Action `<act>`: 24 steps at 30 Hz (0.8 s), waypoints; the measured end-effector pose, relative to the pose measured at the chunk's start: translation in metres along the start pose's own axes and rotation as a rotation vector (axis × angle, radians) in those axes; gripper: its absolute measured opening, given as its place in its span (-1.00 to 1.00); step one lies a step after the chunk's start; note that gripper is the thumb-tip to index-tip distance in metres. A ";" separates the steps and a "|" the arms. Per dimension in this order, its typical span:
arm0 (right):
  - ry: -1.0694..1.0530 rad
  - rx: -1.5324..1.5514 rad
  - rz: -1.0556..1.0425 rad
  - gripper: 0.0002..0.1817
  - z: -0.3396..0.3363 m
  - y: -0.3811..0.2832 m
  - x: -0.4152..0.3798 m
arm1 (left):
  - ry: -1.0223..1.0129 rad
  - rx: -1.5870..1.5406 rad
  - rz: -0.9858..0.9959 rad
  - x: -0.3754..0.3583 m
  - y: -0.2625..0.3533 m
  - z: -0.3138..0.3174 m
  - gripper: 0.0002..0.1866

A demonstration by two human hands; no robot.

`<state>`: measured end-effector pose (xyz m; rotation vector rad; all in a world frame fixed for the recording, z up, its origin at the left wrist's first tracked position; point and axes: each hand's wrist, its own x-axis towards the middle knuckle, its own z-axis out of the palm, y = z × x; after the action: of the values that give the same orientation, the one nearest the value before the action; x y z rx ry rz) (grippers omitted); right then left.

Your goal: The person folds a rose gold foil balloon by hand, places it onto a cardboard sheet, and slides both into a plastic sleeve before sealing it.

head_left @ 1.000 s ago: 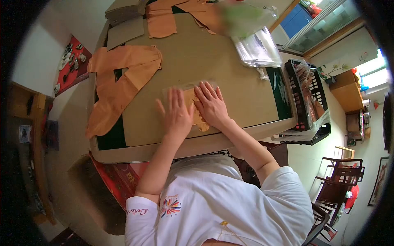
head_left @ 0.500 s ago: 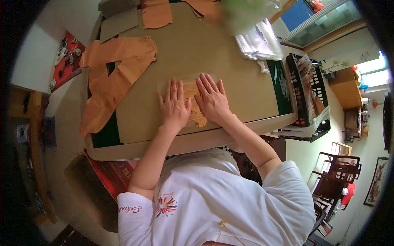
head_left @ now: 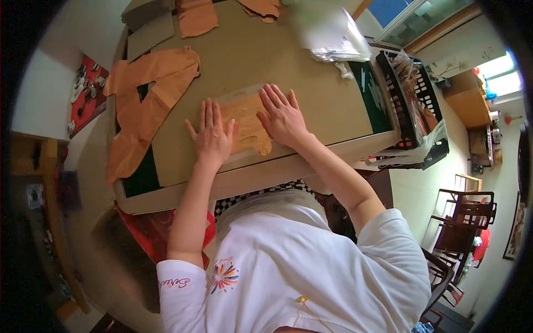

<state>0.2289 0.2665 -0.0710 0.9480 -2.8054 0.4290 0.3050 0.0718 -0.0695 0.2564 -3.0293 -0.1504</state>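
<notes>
A folded orange sheet [head_left: 244,130], possibly a flattened foil balloon, lies on the brown tabletop close to the front edge. Clear plastic [head_left: 247,91] shows around it, apparently a bag or sleeve. My left hand [head_left: 212,139] is open and rests flat along its left side, fingers pointing away from me. On the other side my right hand [head_left: 283,117] presses flat, fingers stretched, at its upper right. Part of the sheet is hidden under both palms. To the left lies a larger flat orange piece [head_left: 166,72] with small tabs and a cut-out.
Grey-brown flat sheets [head_left: 152,36] and another orange piece [head_left: 197,19] lie at the far left. A stack of clear plastic bags [head_left: 347,47] sits at the far right, partly blurred. A black plastic crate [head_left: 402,105] stands beyond the table's right edge.
My hands have moved apart, the left one shifting left, so more of the orange sheet shows between them. The whole view has also shifted slightly.
</notes>
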 end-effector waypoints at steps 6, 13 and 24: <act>-0.043 0.009 0.027 -0.36 -0.002 -0.001 0.001 | 0.000 0.030 0.022 -0.004 -0.018 -0.006 -0.36; -0.093 0.014 0.047 -0.35 -0.003 -0.001 0.001 | 0.242 -0.318 0.298 0.007 0.019 0.001 -0.42; -0.057 -0.015 0.026 -0.35 0.003 0.002 0.001 | 0.063 -0.090 0.296 0.006 0.034 0.004 -0.32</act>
<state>0.2271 0.2667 -0.0743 0.9363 -2.8712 0.3895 0.2932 0.1048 -0.0689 -0.1901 -2.9438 -0.2482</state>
